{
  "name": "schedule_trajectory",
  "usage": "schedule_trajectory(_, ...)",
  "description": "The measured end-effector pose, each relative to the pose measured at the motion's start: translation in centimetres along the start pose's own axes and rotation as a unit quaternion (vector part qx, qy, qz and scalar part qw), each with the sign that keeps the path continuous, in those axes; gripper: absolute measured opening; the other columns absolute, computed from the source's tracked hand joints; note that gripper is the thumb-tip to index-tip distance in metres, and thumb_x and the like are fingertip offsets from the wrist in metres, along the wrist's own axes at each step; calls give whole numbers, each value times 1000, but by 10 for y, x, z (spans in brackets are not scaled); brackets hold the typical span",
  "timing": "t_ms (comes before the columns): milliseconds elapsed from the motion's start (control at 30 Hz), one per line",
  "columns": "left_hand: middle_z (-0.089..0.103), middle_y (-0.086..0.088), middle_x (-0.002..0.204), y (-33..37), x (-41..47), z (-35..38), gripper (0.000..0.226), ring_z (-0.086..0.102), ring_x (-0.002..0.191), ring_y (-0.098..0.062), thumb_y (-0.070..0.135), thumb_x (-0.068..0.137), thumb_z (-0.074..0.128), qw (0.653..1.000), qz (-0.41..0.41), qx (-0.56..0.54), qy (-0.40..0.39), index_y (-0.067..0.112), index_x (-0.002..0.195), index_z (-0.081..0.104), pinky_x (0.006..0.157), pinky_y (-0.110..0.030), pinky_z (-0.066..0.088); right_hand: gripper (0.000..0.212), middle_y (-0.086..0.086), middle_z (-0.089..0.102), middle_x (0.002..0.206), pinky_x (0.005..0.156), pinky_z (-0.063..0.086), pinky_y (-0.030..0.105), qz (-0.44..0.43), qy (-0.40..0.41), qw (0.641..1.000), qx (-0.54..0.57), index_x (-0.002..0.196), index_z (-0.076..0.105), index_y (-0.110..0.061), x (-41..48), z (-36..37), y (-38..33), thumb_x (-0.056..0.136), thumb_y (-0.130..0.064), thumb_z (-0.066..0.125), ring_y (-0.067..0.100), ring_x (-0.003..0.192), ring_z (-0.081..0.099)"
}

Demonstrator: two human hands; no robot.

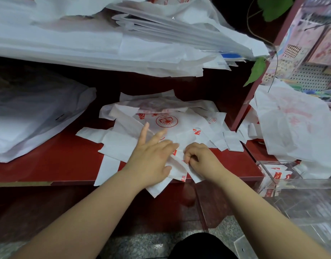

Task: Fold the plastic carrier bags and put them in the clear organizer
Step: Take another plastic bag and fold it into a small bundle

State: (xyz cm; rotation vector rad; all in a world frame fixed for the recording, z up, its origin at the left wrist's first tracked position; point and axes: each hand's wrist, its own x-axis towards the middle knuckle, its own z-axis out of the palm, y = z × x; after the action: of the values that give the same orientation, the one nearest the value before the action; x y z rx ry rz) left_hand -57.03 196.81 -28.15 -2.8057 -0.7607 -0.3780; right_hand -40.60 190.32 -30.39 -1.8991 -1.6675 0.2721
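Several white plastic carrier bags with red print (170, 124) lie in a loose heap on the red shelf (54, 165). My left hand (151, 156) lies flat with straight, spread fingers on the top bag, pressing it down. Just to its right, my right hand (200, 157) pinches a folded edge of that same bag (176, 170) between curled fingers, near the shelf's front edge. The clear organizer (284, 186) stands at the lower right and holds a few folded bags with red print (274, 174).
A thick stack of white bags (105, 40) overhangs from the shelf above. More white bags (30, 116) are piled at the left, and another heap (291, 128) at the right beyond a red upright post (254, 86). Green leaves (257, 71) hang near the post.
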Motion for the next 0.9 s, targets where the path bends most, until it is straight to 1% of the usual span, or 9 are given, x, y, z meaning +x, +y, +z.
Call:
schedule_trajectory(67, 54, 11, 127, -6, -2, 8, 46, 32, 132, -12, 37, 88, 54, 1000, 9, -17, -19, 28, 133, 47, 100, -38, -30, 24, -6, 52, 78, 75, 30, 5, 31, 5, 999, 23, 73, 67, 4, 0, -1, 0, 75, 17, 47, 17, 83, 46)
schedule_trajectory(133, 69, 10, 87, -5, -13, 6, 36, 63, 93, -14, 35, 62, 83, 999, 32, -29, 28, 26, 95, 72, 109, -44, 6, 26, -5, 53, 81, 72, 32, 2, 55, 6, 998, 42, 80, 68, 3, 1, -4, -1, 79, 15, 46, 12, 83, 49)
schedule_trajectory(200, 67, 12, 66, -5, -18, 21, 37, 66, 65, -12, 32, 38, 92, 997, 28, -40, 59, 26, 70, 74, 95, -50, 41, 28, -7, 54, 79, 63, 34, 3, 81, -3, 995, 58, 87, 68, 2, 0, -7, -4, 82, 14, 44, -1, 68, 50)
schedule_trajectory(267, 67, 11, 65, -2, -20, 31, 36, 66, 61, -12, 28, 35, 93, 995, 18, -64, 79, 26, 66, 74, 81, -46, 51, 29, -4, 58, 79, 55, 35, 5, 108, -6, 990, 88, 91, 68, 2, 0, -9, -7, 84, 12, 42, -3, 57, 50)
schedule_trajectory(467, 67, 7, 64, 6, -19, 36, 16, 63, 55, -13, 21, 50, 72, 987, 23, -111, 109, 22, 65, 74, 53, -16, 45, 26, 8, 63, 110, 74, 33, 16, 94, 105, 989, 48, 104, 65, -2, -9, 1, -26, 86, 3, 47, 21, 101, 53)
schedule_trajectory(567, 66, 8, 61, 10, -20, 33, 19, 62, 55, -12, 22, 57, 56, 990, 21, -111, 82, 22, 64, 74, 51, -16, 43, 25, 10, 62, 113, 83, 34, 23, 33, 81, 996, -37, 111, 61, -2, -17, 20, -32, 88, -5, 50, 26, 107, 52)
schedule_trajectory(700, 69, 5, 72, 9, -27, 34, 39, 66, 65, -15, 20, 67, 36, 988, 26, -111, 99, 17, 70, 75, 71, -23, 39, 24, 13, 61, 112, 82, 34, 20, -5, 60, 992, -114, 107, 61, 1, -24, 28, -26, 88, -2, 47, 29, 107, 53)
schedule_trajectory(800, 71, -5, 99, 8, -30, 34, 45, 68, 89, -20, 21, 73, 35, 990, -4, -131, 54, 12, 91, 74, 82, -31, 51, 22, 17, 70, 90, 77, 46, 30, -49, 127, 984, -114, 85, 70, 2, -27, 34, -23, 68, 3, 57, 36, 83, 67)
schedule_trajectory(900, 30, -8, 150, 14, -25, 27, 66, 31, 137, -18, 44, 88, 12, 991, -68, -106, -44, 15, 141, 37, 113, -30, 17, 17, 12, 71, 81, 64, 54, 40, -78, 150, 977, -130, 79, 70, -4, -26, 40, -20, 65, 0, 61, 31, 72, 69)
